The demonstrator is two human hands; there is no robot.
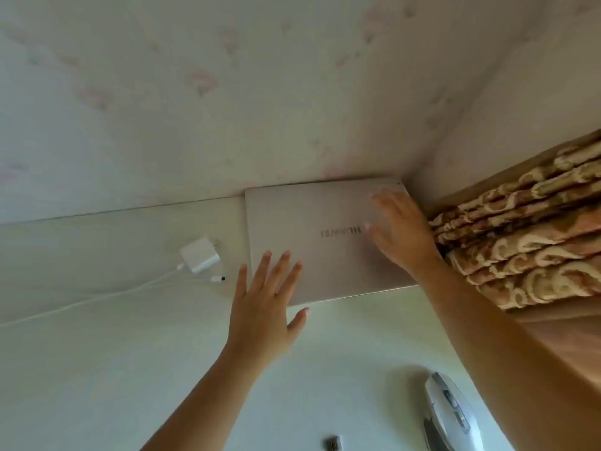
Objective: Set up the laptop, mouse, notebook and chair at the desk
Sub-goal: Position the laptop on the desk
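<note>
A closed silver laptop (325, 219) lies flat on the pale desk (113, 369), pushed into the far right corner against the wall. My left hand (266, 304) is spread open, fingers reaching over the laptop's near left corner. My right hand (400, 232) rests flat on the laptop's right side, fingers apart and pointing toward the back corner. A white mouse (450, 415) sits at the desk's near right edge. Notebook and chair are out of view.
A white charger brick (201, 254) with its cable (97, 296) lies left of the laptop. A small metal USB plug (333, 444) lies near the bottom edge. A patterned curtain (527, 249) hangs at the right beside the desk. Floral wallpaper covers the wall behind.
</note>
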